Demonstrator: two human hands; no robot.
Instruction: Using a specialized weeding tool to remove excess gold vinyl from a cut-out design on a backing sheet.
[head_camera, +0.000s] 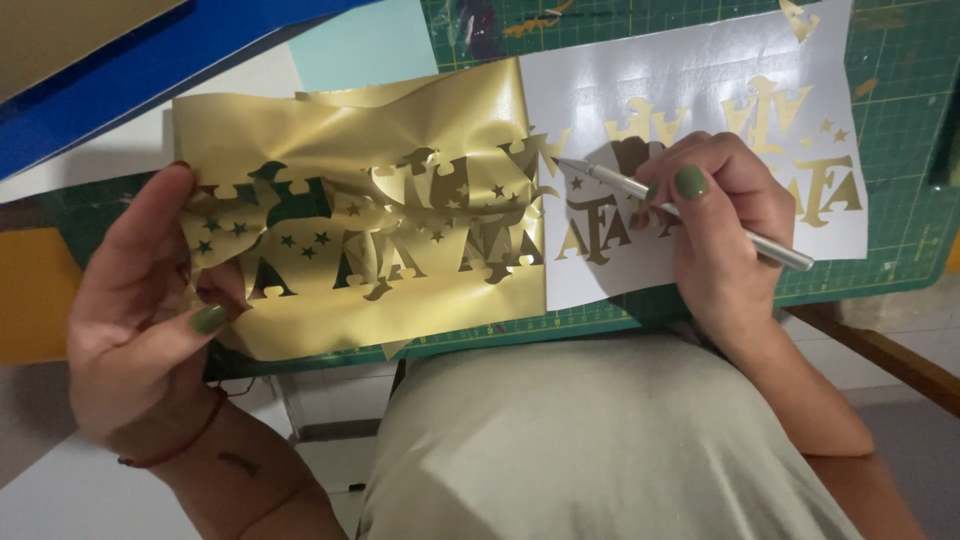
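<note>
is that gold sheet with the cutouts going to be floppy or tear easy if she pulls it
Probably floppy: the gold sheet already ripples and buckles where the left hand lifts it. Likely easy to tear, since only thin bridges remain between cutouts. It seems light, held up by one edge.

Peeled vinyl sheet (360, 220) lies left of backing sheet (700, 80), both on cutting mat (890, 150).

Probably a home craft table: a green cutting mat (900, 150) with grid lines, coloured card sheets (365, 45), tiled floor (900, 320).
</note>
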